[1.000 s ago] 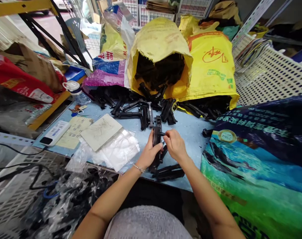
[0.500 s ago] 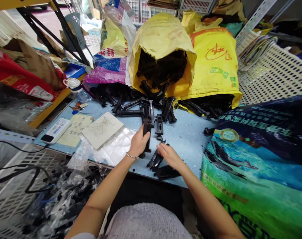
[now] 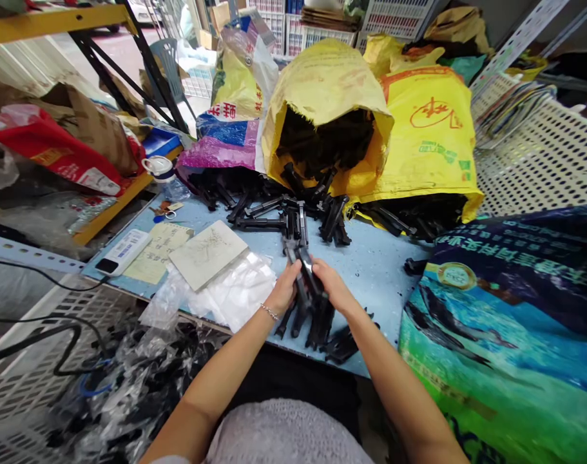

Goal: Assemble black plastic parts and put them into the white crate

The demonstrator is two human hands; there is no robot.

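My left hand, with a bracelet at the wrist, is closed on long black plastic parts above the front of the table. From the other side my right hand grips the same small bunch, thumb and fingers pressed to it. Which part belongs to which hand is blurred. Just below them, several more black parts lie at the table's near edge. Beyond my hands, a loose pile of black parts spreads out from the mouth of a yellow sack.
On the blue tabletop lie a grey board, clear plastic bags, a handwritten note and a white device. A printed blue-green sack stands at the right. A white crate with plastic-wrapped items is at lower left.
My right hand has moved up beside my left, and both now hold black parts together. The single black part that lay in front of my right hand is no longer visible there.
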